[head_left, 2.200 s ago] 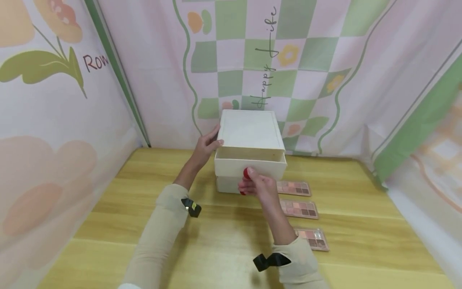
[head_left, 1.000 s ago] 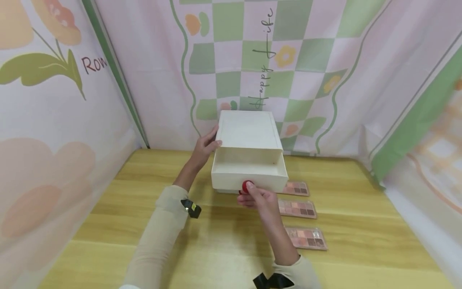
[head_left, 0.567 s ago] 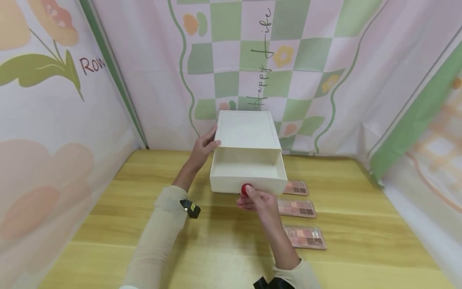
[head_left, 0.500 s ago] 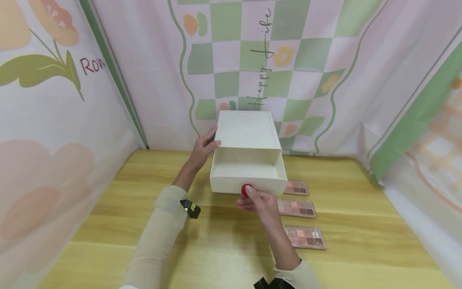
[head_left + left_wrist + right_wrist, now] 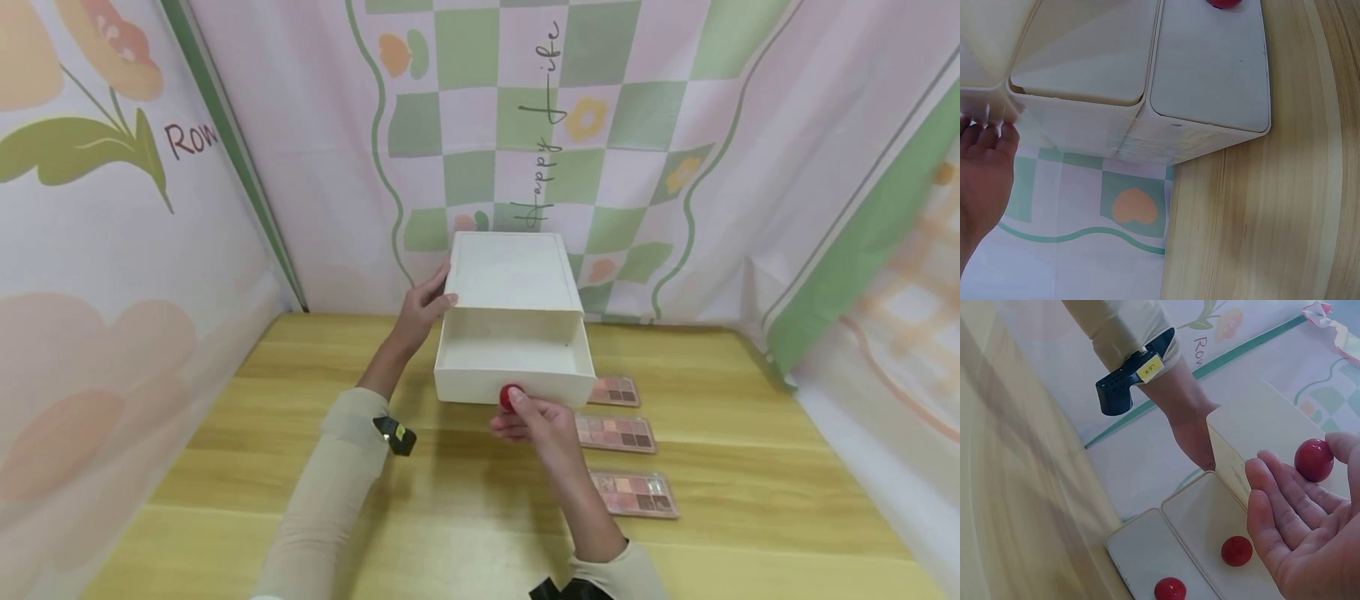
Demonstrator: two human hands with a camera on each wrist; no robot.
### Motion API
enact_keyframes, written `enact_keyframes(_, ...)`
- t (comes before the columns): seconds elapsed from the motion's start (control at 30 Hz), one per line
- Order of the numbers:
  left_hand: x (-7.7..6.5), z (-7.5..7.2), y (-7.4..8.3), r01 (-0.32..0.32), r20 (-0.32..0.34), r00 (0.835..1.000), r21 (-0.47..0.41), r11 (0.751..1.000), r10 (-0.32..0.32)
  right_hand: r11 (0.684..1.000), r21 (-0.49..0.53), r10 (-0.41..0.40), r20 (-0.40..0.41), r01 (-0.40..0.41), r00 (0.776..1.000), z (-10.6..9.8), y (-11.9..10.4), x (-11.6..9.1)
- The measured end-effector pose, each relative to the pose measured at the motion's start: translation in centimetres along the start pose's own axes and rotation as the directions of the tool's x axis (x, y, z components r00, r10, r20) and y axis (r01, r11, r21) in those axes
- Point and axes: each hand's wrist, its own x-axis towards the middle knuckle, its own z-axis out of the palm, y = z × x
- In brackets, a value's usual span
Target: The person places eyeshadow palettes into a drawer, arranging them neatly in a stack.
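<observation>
A white drawer cabinet (image 5: 517, 271) stands at the back of the table, its top drawer (image 5: 472, 386) pulled well out, with nothing seen inside but a tiny dark speck. My right hand (image 5: 551, 427) pinches that drawer's round red knob (image 5: 1314, 460) between thumb and fingers. Against the cabinet's left side rests my left hand (image 5: 420, 312), thumb near the top front edge and fingers extended along the wall. Two lower drawers, the middle drawer (image 5: 1088, 56) and the bottom drawer (image 5: 1210, 69), are closed; the right wrist view shows their red knobs (image 5: 1236, 550).
Three makeup palettes (image 5: 633, 495) with pink and brown pans lie in a column right of the cabinet, partly behind my right hand and the drawer. The wooden table (image 5: 435, 525) backs onto a printed curtain (image 5: 322, 167). Black cameras (image 5: 395, 435) sit on both wrists.
The top drawer has come farther out toward me, my right hand drawing back with its knob. Over the last half second it barely moves. My left hand keeps its place on the cabinet's side.
</observation>
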Motion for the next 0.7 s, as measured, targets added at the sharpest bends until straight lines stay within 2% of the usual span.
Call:
enact_keyframes(0.17, 0.0, -0.1, 0.1, 0.001, 0.009, 1.000, -0.008, 1.000, -0.001, 0.997, -0.076, -0.012, 0.078, 0.018, 0.997, -0.7, -0.3, 0.1)
enact_keyframes(0.33, 0.0, 0.1, 0.0, 0.004, 0.012, 1.000, -0.019, 1.000, -0.003, 0.983, -0.175, -0.020, 0.198, 0.056, 0.980, -2.2, -0.7, 0.2)
enact_keyframes(0.53, 0.0, 0.1, 0.0, 0.006, 0.011, 1.000, -0.019, 1.000, -0.006, 0.967, -0.216, -0.050, 0.361, 0.136, 0.931, -4.4, -0.8, 0.2)
enact_keyframes(0.63, 0.1, 0.1, 0.0, 0.013, 0.004, 1.000, -0.013, 1.000, -0.013, 0.968, -0.190, -0.077, 0.409, 0.167, 0.909, -5.2, -0.7, 0.2)
enact_keyframes(0.7, 0.1, 0.1, -0.1, 0.019, -0.002, 1.000, -0.008, 1.000, -0.019, 0.971, -0.173, -0.079, 0.422, 0.166, 0.903, -5.4, -0.6, 0.2)
